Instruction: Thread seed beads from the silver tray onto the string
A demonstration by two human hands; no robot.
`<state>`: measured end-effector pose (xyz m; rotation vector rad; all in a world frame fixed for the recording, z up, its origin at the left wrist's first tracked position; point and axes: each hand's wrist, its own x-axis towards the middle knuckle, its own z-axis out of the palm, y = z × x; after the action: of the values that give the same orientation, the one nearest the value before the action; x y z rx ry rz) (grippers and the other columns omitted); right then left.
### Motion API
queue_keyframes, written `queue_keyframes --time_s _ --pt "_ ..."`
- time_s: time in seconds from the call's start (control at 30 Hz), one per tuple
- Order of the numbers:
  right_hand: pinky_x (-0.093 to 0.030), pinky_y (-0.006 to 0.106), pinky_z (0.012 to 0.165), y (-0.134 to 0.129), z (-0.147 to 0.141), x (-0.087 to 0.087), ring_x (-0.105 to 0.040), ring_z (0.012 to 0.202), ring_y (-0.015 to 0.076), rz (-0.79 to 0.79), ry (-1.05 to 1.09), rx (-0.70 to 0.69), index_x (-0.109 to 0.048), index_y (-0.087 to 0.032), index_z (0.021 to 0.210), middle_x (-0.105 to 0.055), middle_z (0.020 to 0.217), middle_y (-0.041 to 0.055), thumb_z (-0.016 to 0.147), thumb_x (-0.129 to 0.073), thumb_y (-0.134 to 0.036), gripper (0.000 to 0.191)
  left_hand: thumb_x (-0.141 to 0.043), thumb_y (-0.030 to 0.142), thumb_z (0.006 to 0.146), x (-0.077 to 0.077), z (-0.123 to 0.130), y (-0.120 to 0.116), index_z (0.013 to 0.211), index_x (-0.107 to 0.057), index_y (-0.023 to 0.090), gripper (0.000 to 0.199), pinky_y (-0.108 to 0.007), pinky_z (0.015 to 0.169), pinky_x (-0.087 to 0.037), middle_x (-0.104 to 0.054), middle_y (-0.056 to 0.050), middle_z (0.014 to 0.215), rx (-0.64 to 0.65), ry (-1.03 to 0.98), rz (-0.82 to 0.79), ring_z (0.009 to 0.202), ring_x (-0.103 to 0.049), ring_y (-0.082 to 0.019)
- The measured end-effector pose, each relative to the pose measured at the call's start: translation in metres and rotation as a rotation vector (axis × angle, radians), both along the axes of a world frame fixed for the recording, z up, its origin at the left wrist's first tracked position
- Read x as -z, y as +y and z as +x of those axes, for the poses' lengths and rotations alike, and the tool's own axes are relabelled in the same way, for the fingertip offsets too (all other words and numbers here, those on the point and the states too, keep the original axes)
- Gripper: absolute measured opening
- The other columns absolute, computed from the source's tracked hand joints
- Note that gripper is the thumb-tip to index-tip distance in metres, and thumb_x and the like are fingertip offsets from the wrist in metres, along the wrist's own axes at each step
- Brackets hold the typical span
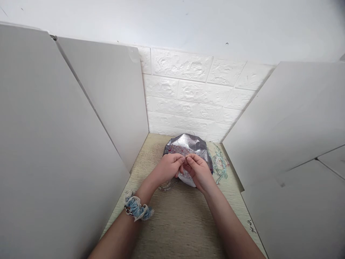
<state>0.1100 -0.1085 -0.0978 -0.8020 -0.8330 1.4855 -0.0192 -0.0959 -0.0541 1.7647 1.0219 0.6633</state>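
Observation:
Both hands meet above a silvery bag (188, 141) that holds many small pink and clear beads (176, 149). My left hand (169, 167), with a blue and white scrunchie (138, 208) on its wrist, is pinched closed over the bag's left part. Close against it, my right hand (198, 171) is also pinched, its fingertips almost touching the left ones. Whatever lies between the fingertips is too small to make out. The hands cover part of the bag and beads. A strand of pale beads (166, 186) lies just below my left hand.
Strands of turquoise beads (220, 165) lie right of the bag on the pale wooden tabletop (175, 223). Small metallic pieces (251, 226) sit near the right edge. Grey panels (107, 93) (291, 118) stand at both sides, with a white brick-patterned wall (188, 90) behind.

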Motion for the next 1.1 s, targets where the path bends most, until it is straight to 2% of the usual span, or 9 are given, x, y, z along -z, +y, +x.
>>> queue_keyframes --time_s 0.4,0.77,0.97,1.1 --pt "-0.042 0.024 0.058 0.0024 -0.0014 0.0033 -0.049 0.057 0.0087 -0.021 0.041 0.003 -0.052 -0.017 0.069 -0.052 0.062 -0.0023 0.064 -0.064 -0.029 0.018 -0.033 0.034 0.078 0.0036 -0.0009 0.0015 0.054 -0.046 0.015 0.033 -0.020 0.047 -0.032 -0.042 0.004 0.039 -0.004 0.040 0.022 0.042 -0.042 -0.008" --pt "-0.041 0.025 0.059 0.0006 -0.0032 0.0031 -0.049 0.056 0.0090 -0.011 -0.012 0.017 -0.050 -0.017 0.069 -0.051 0.060 -0.0033 0.063 -0.064 -0.030 0.020 -0.033 0.037 0.078 0.0043 -0.0019 0.0018 0.055 -0.048 0.015 0.036 -0.021 0.047 -0.032 -0.042 0.004 0.039 -0.015 0.068 0.015 0.042 -0.041 -0.009" --pt "-0.041 0.026 0.061 0.0026 -0.0025 0.0050 -0.049 0.057 0.0095 0.040 -0.146 0.043 -0.050 -0.018 0.071 -0.050 0.060 -0.0035 0.066 -0.060 -0.034 0.020 -0.033 0.036 0.078 0.0023 -0.0017 0.0003 0.055 -0.048 0.015 0.035 -0.021 0.048 -0.033 -0.042 0.004 0.039 -0.023 0.041 -0.007 0.042 -0.042 -0.009" --pt "-0.040 0.027 0.061 0.0025 -0.0001 0.0063 -0.049 0.056 0.0105 0.119 -0.351 0.075 -0.049 -0.018 0.074 -0.051 0.059 -0.0028 0.071 -0.054 -0.036 0.019 -0.033 0.035 0.078 0.0024 -0.0014 0.0003 0.054 -0.047 0.015 0.034 -0.021 0.048 -0.034 -0.042 0.004 0.040 -0.026 0.032 -0.009 0.042 -0.043 -0.009"
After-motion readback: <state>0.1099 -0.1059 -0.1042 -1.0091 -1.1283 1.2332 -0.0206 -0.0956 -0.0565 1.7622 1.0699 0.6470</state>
